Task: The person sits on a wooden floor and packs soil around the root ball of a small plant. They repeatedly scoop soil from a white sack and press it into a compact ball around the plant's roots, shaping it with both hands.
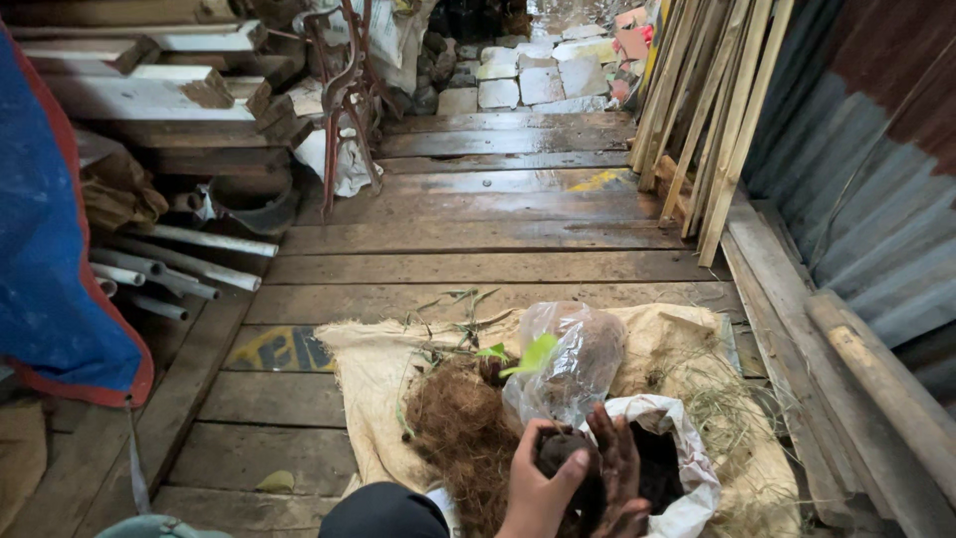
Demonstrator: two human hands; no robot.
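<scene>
head view, two soil-caked hands, left hand (538,488) and right hand (617,473) each in closed grip on one dark soil ball (560,450)

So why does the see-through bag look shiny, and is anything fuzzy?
In the head view, daylight glints off the crinkled clear plastic bag; the soil-smeared right hand and the left hand, around a dark soil ball, look slightly soft at the bottom edge; the grey corrugated metal wall bends near the frame edge.
</scene>
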